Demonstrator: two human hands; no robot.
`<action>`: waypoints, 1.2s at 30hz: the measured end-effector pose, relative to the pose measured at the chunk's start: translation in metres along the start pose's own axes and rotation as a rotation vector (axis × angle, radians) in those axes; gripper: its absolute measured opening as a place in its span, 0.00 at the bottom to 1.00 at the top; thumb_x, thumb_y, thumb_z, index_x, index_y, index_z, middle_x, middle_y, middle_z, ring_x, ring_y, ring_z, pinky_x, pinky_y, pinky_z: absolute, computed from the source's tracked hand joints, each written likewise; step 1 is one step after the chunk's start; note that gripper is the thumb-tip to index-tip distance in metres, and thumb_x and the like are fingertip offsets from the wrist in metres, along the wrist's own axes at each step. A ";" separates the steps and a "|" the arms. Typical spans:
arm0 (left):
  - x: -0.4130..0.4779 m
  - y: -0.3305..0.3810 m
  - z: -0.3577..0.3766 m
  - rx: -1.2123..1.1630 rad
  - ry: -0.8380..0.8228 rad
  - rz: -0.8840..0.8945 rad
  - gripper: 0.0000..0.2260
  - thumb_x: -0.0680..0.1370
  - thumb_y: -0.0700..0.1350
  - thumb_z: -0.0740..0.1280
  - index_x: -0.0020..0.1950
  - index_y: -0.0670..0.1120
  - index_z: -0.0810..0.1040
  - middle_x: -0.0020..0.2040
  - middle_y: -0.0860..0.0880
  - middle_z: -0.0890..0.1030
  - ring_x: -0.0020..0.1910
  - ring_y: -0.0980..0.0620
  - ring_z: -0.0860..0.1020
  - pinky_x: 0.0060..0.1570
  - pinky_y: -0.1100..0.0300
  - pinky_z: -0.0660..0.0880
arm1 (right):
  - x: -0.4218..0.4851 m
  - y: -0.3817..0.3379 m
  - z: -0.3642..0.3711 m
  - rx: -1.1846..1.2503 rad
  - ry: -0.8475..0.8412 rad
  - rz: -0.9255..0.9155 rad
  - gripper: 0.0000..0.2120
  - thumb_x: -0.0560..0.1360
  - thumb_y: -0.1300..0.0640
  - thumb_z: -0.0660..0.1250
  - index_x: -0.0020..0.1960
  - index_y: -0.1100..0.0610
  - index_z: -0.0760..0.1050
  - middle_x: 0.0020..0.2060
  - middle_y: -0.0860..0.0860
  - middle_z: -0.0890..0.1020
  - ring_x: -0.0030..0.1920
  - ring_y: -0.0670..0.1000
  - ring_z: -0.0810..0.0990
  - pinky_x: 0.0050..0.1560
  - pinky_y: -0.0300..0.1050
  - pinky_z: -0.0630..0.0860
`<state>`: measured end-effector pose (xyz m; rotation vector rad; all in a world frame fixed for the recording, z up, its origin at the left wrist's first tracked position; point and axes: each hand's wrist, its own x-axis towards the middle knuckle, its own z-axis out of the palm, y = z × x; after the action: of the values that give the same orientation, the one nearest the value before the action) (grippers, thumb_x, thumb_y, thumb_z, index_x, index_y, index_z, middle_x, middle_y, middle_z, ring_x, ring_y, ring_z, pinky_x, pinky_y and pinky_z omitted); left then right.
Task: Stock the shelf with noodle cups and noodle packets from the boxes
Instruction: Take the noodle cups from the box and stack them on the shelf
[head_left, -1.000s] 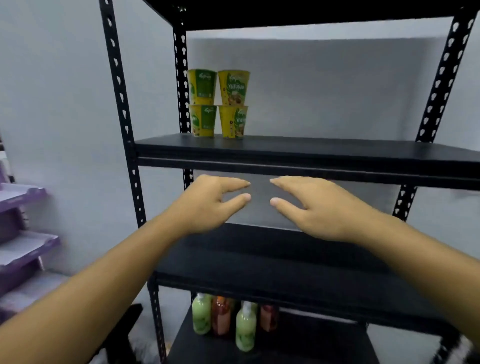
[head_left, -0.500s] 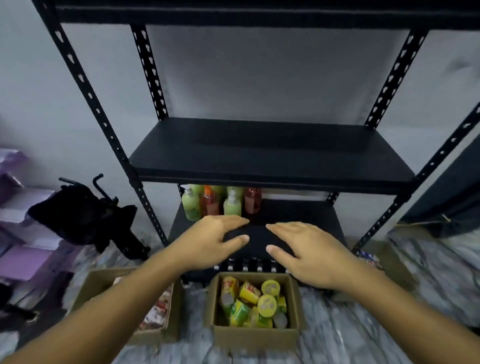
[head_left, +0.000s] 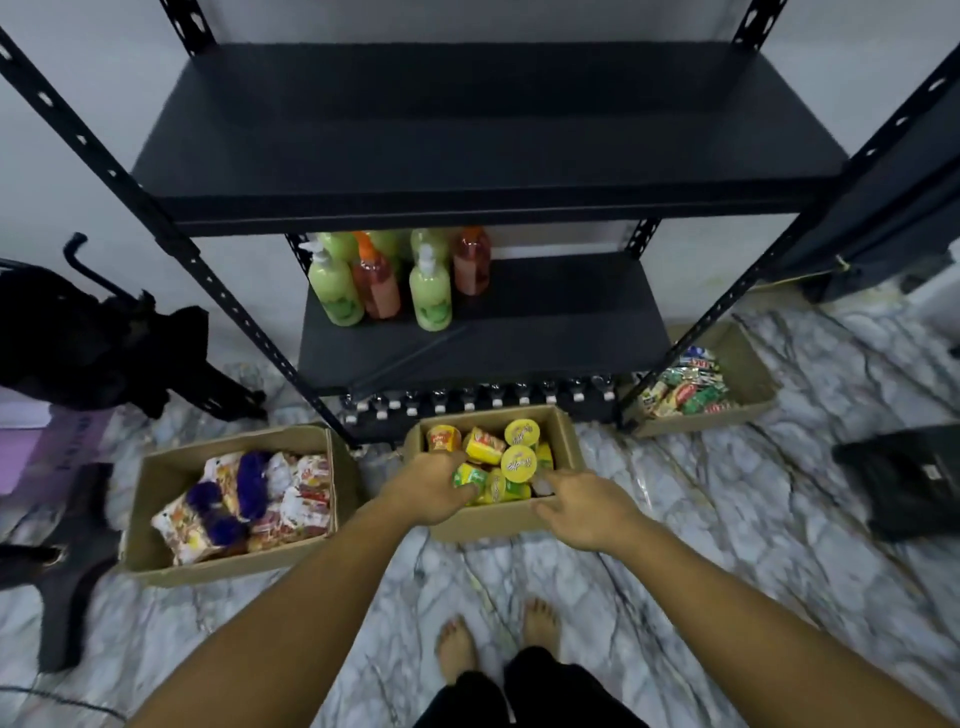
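Three open cardboard boxes on the marble floor (head_left: 701, 519), lined up along the foot of the black rack (head_left: 467, 130), probably so that stock lies one bend away from the boards.

Just below frame centre, the middle box (head_left: 488, 526), full of noodle cups (head_left: 518, 462): yellow and green tubs tumbled at all angles, some lid-up, some on their sides, evidently tipped in loose rather than packed. At lower left, the left box (head_left: 156, 483), heaped with noodle packets (head_left: 249, 499). At the right edge, half behind a rack upright, the right box (head_left: 748, 374), with more packets (head_left: 685, 389) in it. On the low board at centre, toward its left end, soap bottles (head_left: 431, 291) standing upright, green and orange, apart from the noodle stock.

Reaches both arms down from the bottom of the frame, long and nearly straight, converging on the middle box. Curls the left hand (head_left: 431, 491) over the box's near left corner, thumb above and fingers below a green-and-yellow cup (head_left: 466, 475) lying on its side; reads as a grip, though blurred. Spreads the right hand (head_left: 587, 512) palm-down over the near right wall, fingers loose and apart, forefinger pointing in at the cups, gripping nothing; cannot tell whether it touches the cardboard.

Looks like the picking stage: one cup taken, a second about to be chosen, then a lift to a board above.
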<state>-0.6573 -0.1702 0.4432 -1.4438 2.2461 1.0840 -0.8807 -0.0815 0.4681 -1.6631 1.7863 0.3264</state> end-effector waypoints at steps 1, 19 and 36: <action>0.004 -0.003 0.006 -0.003 -0.005 -0.002 0.26 0.82 0.58 0.66 0.76 0.47 0.71 0.66 0.42 0.80 0.63 0.42 0.78 0.59 0.49 0.77 | 0.003 0.001 0.007 0.006 -0.011 0.019 0.28 0.83 0.39 0.56 0.77 0.54 0.65 0.71 0.55 0.73 0.68 0.59 0.73 0.60 0.53 0.75; 0.063 -0.035 0.065 -0.107 0.025 -0.120 0.24 0.81 0.56 0.66 0.74 0.47 0.70 0.69 0.45 0.75 0.65 0.43 0.75 0.61 0.51 0.75 | 0.087 0.047 0.041 0.094 -0.056 0.051 0.32 0.82 0.37 0.58 0.81 0.50 0.60 0.72 0.56 0.73 0.69 0.59 0.74 0.62 0.54 0.76; 0.304 -0.147 0.255 -0.150 0.165 -0.158 0.32 0.79 0.60 0.68 0.79 0.49 0.66 0.75 0.43 0.71 0.72 0.40 0.71 0.65 0.49 0.74 | 0.325 0.171 0.220 0.246 0.030 0.027 0.39 0.72 0.32 0.67 0.79 0.44 0.62 0.75 0.49 0.71 0.71 0.54 0.73 0.65 0.51 0.75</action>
<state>-0.7169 -0.2281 0.0283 -1.7998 2.1505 1.1407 -0.9685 -0.1797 0.0608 -1.4782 1.7927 0.0888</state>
